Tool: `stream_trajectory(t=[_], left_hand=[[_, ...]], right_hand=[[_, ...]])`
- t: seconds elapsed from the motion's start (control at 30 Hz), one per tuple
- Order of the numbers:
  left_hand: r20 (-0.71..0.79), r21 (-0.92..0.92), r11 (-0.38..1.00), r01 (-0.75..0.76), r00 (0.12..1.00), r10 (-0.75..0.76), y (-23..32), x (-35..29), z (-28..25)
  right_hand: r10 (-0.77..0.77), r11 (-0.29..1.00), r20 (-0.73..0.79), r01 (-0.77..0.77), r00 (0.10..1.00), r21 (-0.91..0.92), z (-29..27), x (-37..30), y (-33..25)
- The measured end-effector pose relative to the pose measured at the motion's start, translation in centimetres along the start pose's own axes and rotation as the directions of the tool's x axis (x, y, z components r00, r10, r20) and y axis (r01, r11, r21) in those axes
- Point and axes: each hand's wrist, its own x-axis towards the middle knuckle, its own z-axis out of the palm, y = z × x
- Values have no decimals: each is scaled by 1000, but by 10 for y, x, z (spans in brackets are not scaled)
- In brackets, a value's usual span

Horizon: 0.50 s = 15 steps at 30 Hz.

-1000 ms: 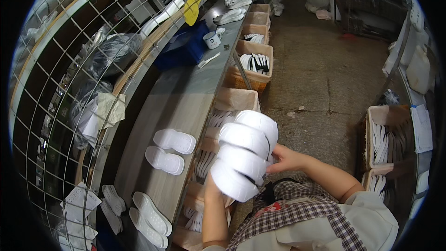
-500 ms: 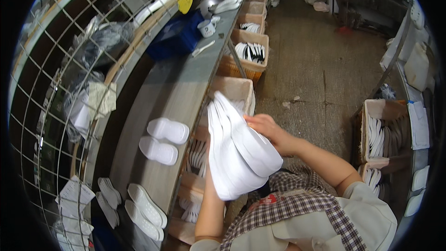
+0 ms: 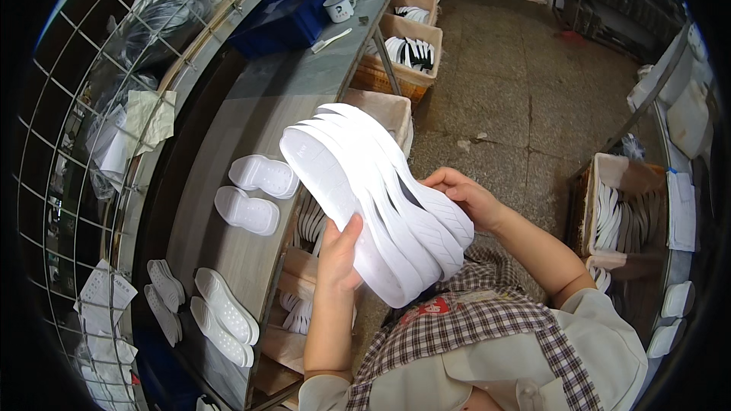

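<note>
A fanned stack of several white shoe soles [image 3: 381,190] is held in front of my body. My left hand [image 3: 341,255] grips its left side, the thumb lying over the inner face of the nearest sole. At the right edge, my right hand [image 3: 463,196] is curled against the outer soles; some of its fingers are hidden behind them. On the bench to the left lies a pair of white soles [image 3: 263,175], side by side. Nearer to me, another white pair [image 3: 227,308] rests on the same bench, with more soles [image 3: 164,293] beside it.
The long grey bench [image 3: 221,122] carries a blue crate [image 3: 282,19], a white mug [image 3: 339,7] and a white-handled brush [image 3: 330,40]. Wire mesh [image 3: 84,99] runs along the left. Baskets of soles [image 3: 407,49] line the bench's side; another basket [image 3: 624,175] stands right.
The stack has turned and fanned out, now showing the inner face of the nearest sole. My left hand has come into view on its left side. The view has shifted slightly.
</note>
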Motion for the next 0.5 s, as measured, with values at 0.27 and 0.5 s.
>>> stream_trajectory(t=[0.27,0.5], left_hand=[[63,26,995,-96,994,94,-6,1,-8],[128,74,981,-178,977,168,-12,3,-18]], right_hand=[[-103,993,111,97,989,60,-2,-3,14],[-234,969,195,244,952,-26,-5,-3,27]])
